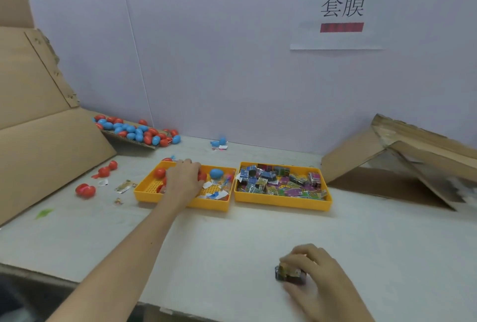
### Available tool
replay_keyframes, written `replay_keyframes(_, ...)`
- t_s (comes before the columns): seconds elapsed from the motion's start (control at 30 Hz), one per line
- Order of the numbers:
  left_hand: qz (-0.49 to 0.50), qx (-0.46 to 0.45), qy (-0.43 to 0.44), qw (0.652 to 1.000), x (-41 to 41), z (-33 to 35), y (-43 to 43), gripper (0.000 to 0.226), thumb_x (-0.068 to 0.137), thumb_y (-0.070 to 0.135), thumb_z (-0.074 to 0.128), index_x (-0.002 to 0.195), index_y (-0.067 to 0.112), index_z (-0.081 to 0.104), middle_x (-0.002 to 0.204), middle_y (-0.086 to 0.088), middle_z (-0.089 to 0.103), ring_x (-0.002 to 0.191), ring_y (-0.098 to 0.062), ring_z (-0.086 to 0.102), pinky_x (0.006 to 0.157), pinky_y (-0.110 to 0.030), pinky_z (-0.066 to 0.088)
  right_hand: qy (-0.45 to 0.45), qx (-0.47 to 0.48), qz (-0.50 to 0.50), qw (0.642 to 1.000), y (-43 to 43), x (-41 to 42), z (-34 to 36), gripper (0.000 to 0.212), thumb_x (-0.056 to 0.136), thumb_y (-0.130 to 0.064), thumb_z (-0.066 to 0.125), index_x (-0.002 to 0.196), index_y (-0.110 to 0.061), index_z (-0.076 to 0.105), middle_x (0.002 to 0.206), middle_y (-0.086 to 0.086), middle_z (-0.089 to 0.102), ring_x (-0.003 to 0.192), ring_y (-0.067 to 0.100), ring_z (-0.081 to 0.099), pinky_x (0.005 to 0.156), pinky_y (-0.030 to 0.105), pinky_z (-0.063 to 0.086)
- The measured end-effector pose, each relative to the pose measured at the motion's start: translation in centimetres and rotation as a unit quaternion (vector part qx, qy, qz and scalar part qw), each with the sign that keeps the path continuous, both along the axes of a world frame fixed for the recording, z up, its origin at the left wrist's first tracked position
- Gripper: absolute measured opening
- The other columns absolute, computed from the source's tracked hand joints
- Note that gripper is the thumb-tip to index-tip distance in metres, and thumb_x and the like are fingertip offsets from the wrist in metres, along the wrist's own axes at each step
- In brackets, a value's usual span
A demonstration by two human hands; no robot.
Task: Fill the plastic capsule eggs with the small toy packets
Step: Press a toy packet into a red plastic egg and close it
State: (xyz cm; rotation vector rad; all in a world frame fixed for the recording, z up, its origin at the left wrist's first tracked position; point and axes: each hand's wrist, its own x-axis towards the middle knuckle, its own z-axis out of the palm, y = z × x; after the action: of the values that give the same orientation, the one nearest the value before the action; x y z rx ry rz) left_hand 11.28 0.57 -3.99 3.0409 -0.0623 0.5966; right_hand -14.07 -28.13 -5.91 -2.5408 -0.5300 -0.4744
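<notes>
Red and blue plastic capsule eggs lie in the left yellow perforated plastic tray, mixed with paper scraps. The left hand reaches palm down into this tray, its fingers bent over red eggs; whether it grips 1 cannot be told. Just beside it, the right yellow plastic tray is heaped with small printed toy packets. Near the front of the white tabletop, the right hand pinches 1 folded toy packet between curled fingers and thumb. A heap of eggs sits on a brown cardboard flap at back left, and loose red eggs lie left of the trays.
</notes>
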Motion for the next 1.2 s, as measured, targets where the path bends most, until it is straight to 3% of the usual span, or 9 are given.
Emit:
replay_keyframes(0.1,-0.047,-0.107,-0.072,0.99,-1.5,0.7,-0.8,0.022,0.092,0.033,0.07,0.108,0.021,0.062,0.102,0.0,0.066,0.091,-0.018,0.058,0.075,-0.032,0.051,0.022,-0.017,-0.007,1.0,-0.5,1.6,-0.5,0.03,0.07,-0.027,0.087,0.098,-0.029,0.075,0.099,-0.013,0.066,0.088,0.012,0.058,0.079,0.033,0.054)
replay_keyframes(0.2,-0.173,-0.311,-0.104,0.929,-3.7,1.8,-3.2,0.028,0.089,0.014,0.072,0.105,0.021,0.051,0.096,0.003,0.065,0.08,-0.018,0.063,0.071,-0.033,0.057,0.025,-0.015,0.02,0.999,-1.0,3.7,-1.4,0.021,0.089,-0.03,0.069,0.11,-0.031,0.071,0.112,-0.019,0.059,0.102,0.002,0.048,0.091,0.022,0.041)
replay_keyframes(0.33,-0.323,-0.45,-0.035,0.832,-7.8,2.0,-8.4,0.035,0.082,0.007,0.061,0.1,0.031,0.043,0.09,0.008,0.059,0.074,-0.018,0.061,0.065,-0.037,0.056,0.03,-0.003,0.005,1.0,-1.5,7.0,-0.7,0.021,0.093,-0.019,0.066,0.112,-0.024,0.072,0.131,-0.012,0.057,0.118,0.009,0.056,0.096,0.02,0.043)
replay_keyframes(0.43,-0.34,-0.522,0.028,0.782,-9.8,0.4,-11.9,0.034,0.08,0.008,0.051,0.102,0.032,0.042,0.085,0.008,0.055,0.068,-0.021,0.053,0.061,-0.04,0.049,0.042,-0.002,0.017,0.999,-1.6,9.0,0.1,0.019,0.092,-0.017,0.066,0.109,-0.018,0.073,0.132,-0.006,0.059,0.117,0.014,0.059,0.097,0.023,0.044)
replay_keyframes(0.53,-0.364,-0.476,0.018,0.8,-10.3,-1.3,-13.1,0.031,0.084,0.009,0.057,0.104,0.033,0.054,0.086,0.006,0.059,0.071,-0.014,0.054,0.063,-0.029,0.044,0.041,0.038,0.033,0.998,-1.4,9.6,0.0,0.006,0.086,-0.02,0.073,0.092,-0.02,0.073,0.115,-0.01,0.063,0.108,0.007,0.06,0.092,0.027,0.047)
replay_keyframes(0.63,-0.39,-0.412,0.03,0.823,-9.6,-2.0,-12.3,0.02,0.084,0.01,0.062,0.096,0.023,0.069,0.088,0.019,0.066,0.082,-0.008,0.063,0.07,-0.015,0.045,0.015,0.081,0.031,0.996,-1.6,9.9,-1.1,0.014,0.083,-0.011,0.074,0.083,-0.024,0.072,0.111,-0.016,0.063,0.106,0.001,0.06,0.09,0.024,0.048)
replay_keyframes(0.77,-0.39,-0.368,0.088,0.839,-9.0,-2.6,-11.1,0.021,0.082,0.018,0.066,0.099,0.02,0.077,0.097,0.012,0.074,0.094,-0.008,0.068,0.086,-0.029,0.053,-0.021,0.081,0.0,0.997,-2.1,9.9,-1.9,0.02,0.083,-0.011,0.078,0.081,-0.031,0.073,0.111,-0.021,0.056,0.11,0.003,0.054,0.092,0.014,0.04)
replay_keyframes(0.9,-0.39,-0.318,0.13,0.854,-9.5,-2.9,-11.7,0.024,0.084,0.017,0.069,0.105,0.027,0.075,0.102,0.014,0.073,0.097,-0.007,0.065,0.083,-0.035,0.052,-0.001,0.107,-0.001,0.994,-2.0,10.0,-1.8,0.021,0.081,-0.002,0.077,0.081,-0.022,0.073,0.095,-0.012,0.058,0.091,0.006,0.059,0.079,0.012,0.043)
replay_keyframes(1.2,-0.357,-0.3,0.162,0.87,-10.2,-3.1,-12.3,0.034,0.09,0.021,0.065,0.12,0.037,0.07,0.115,0.019,0.071,0.108,-0.002,0.063,0.093,-0.034,0.052,0.037,0.236,-0.044,0.97,-2.5,9.5,-1.0,0.019,0.086,-0.007,0.074,0.079,-0.024,0.069,0.076,-0.013,0.068,0.065,0.011,0.062,0.061,0.016,0.045)
